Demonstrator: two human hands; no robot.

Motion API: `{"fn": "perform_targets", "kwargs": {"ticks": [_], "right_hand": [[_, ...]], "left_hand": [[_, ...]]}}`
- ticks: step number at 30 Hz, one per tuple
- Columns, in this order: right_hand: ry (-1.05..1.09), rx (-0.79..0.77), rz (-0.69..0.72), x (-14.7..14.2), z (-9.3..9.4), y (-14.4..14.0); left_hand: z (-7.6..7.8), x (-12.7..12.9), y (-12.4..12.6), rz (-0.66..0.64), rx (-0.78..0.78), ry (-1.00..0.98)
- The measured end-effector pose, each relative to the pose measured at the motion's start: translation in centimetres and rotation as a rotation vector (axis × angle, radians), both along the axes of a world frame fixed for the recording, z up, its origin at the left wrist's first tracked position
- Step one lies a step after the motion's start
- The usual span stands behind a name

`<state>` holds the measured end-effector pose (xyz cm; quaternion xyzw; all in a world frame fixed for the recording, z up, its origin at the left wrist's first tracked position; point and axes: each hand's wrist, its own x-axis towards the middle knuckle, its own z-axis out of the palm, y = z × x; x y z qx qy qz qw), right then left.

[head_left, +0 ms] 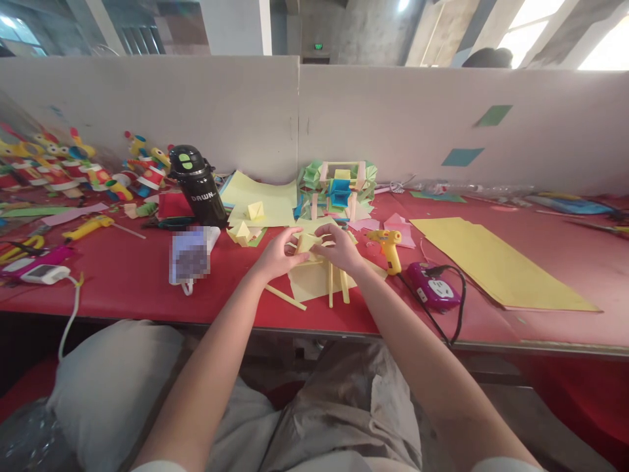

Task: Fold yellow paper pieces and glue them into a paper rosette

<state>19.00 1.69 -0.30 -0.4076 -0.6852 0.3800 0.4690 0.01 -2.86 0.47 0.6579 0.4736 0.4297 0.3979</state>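
Observation:
Both hands meet over the middle of the red table. My left hand (pixel 279 253) curves around the left side of a small folded piece of yellow paper (pixel 307 244), thumb and fingers on it. From the other side, my right hand (pixel 339 246) grips the same piece, its fingertips partly hidden. Beneath them lies a pale yellow paper sheet (pixel 309 288). Thin yellow paper sticks (pixel 331 288) rest on the sheet, and another yellow stick (pixel 287 298) lies to the left. Two folded yellow paper shapes, one of them a yellow paper box (pixel 239 233), sit beyond my left hand.
A yellow glue gun (pixel 388 246) and a purple power socket (pixel 435 288) with a black cord stand right. Yellow sheets (pixel 491 262) lie farther right. Behind is a green-and-blue paper model (pixel 340 190). A black bottle (pixel 196 187) and a white device (pixel 191 255) are left.

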Motion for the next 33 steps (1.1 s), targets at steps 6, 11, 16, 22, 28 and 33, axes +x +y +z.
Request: {"fn": "perform_targets", "kwargs": {"ticks": [6, 11, 16, 22, 28, 33], "right_hand": [[0.007, -0.025, 0.045, 0.1, -0.3, 0.2], [-0.047, -0.010, 0.069, 0.2, 0.0, 0.1], [0.009, -0.144, 0.199, 0.5, 1.2, -0.8], [0.044, -0.159, 0.178, 0.0, 1.4, -1.2], [0.058, -0.135, 0.148, -0.3, 1.2, -1.2], [0.101, -0.126, 0.102, -0.5, 1.2, -1.2]], "left_hand": [[0.0, -0.1, 0.2, -0.030, -0.041, -0.067], [-0.7, -0.2, 0.6, -0.001, -0.018, -0.044], [-0.9, -0.4, 0.8, 0.018, 0.008, -0.040], [-0.7, -0.2, 0.5, -0.065, 0.007, -0.086], [-0.5, 0.0, 0.2, -0.178, -0.011, -0.145], [-0.2, -0.1, 0.0, -0.217, 0.007, -0.117]]}}
